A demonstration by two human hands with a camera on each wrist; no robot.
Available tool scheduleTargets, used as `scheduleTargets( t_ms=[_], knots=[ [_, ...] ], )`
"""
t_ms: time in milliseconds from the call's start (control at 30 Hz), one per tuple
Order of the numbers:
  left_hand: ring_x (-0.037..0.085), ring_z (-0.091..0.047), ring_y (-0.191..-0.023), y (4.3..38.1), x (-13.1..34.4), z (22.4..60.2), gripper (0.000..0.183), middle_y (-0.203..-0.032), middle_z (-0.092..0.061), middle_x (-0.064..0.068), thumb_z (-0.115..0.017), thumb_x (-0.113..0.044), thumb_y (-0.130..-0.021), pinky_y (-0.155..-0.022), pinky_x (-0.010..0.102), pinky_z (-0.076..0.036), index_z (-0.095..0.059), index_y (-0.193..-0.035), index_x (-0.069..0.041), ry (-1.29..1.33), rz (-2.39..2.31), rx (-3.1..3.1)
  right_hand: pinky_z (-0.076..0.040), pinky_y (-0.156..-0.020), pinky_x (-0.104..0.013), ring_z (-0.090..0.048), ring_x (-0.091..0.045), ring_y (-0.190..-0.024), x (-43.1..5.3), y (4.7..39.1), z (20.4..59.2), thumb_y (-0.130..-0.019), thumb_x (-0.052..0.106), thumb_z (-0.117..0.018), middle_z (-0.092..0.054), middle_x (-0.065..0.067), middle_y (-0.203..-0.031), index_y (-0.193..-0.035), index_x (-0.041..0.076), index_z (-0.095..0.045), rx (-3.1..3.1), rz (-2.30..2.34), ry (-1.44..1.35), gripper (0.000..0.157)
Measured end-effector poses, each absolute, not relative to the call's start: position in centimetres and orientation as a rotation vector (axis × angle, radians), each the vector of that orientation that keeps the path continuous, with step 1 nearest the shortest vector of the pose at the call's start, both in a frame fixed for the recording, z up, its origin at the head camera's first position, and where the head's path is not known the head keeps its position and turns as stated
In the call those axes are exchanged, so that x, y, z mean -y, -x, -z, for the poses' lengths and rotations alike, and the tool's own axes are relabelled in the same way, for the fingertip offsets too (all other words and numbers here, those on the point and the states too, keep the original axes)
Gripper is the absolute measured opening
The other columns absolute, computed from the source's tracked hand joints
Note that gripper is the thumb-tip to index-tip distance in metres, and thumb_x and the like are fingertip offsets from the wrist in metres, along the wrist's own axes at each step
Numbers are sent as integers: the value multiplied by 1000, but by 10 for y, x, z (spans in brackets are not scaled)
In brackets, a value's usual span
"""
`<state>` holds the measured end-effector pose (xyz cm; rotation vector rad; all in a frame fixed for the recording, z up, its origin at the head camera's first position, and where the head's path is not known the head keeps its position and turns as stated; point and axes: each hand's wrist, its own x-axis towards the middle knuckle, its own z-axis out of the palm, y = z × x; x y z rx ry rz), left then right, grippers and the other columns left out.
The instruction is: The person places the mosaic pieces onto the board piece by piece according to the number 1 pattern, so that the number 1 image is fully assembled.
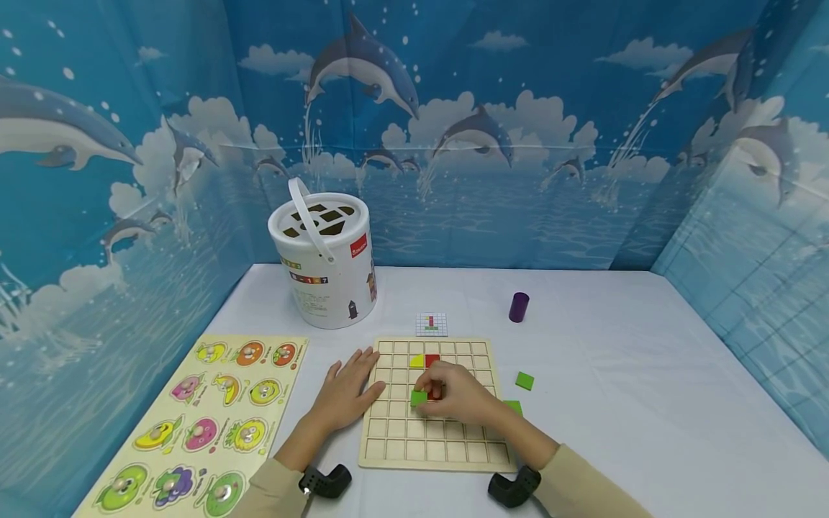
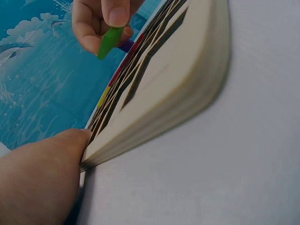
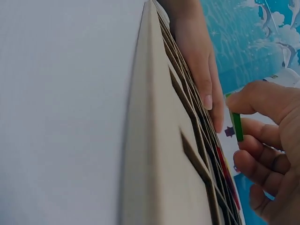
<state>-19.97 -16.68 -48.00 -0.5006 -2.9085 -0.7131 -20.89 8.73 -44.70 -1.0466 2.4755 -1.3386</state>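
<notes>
A wooden grid board [image 1: 395, 450] lies on the white table. My right hand [image 1: 456, 392] pinches a green square tile [image 1: 419, 398] between thumb and fingers above the board; the right wrist view shows the tile [image 3: 237, 125] held clear of the surface. Red tiles [image 1: 432, 360] and a yellow tile [image 1: 417, 361] with a curved edge sit in the grid near its top middle, partly hidden by the right hand. My left hand [image 1: 346, 392] rests at the board's left edge, fingers extended, its fingertips on the rim.
Right of the board lie a green tile [image 1: 524, 380], another green tile [image 1: 513, 406] partly behind my forearm, and a purple cylinder [image 1: 519, 307]. A small pattern card [image 1: 431, 324] lies behind the board. At left are a fruit puzzle board [image 1: 214, 403] and a white bucket [image 1: 324, 280].
</notes>
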Motion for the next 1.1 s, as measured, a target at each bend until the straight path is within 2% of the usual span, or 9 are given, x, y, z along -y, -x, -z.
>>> scheduleTargets(
  t_ms=[267,1100],
  knots=[
    [31,-27,-144,199,168,478,62,-154,-37,11,-50,-42,-99,-113,59,-14,-40,-149,-6,496,706,2909,-46,-62,-23,-49,-6,-69,-79,208,452,-80,16,-80,-57,6,-78,-94,13,-69,-2540,1226,1089,18],
    [34,-29,-143,199,168,481,62,-152,-38,14,-51,-41,-99,-111,61,-15,-41,-147,-5,518,718,2890,-42,-60,-23,-45,-5,-67,-81,206,453,-82,18,-80,-56,5,-79,-93,15,-69,-2529,1148,1137,16]
  ],
)
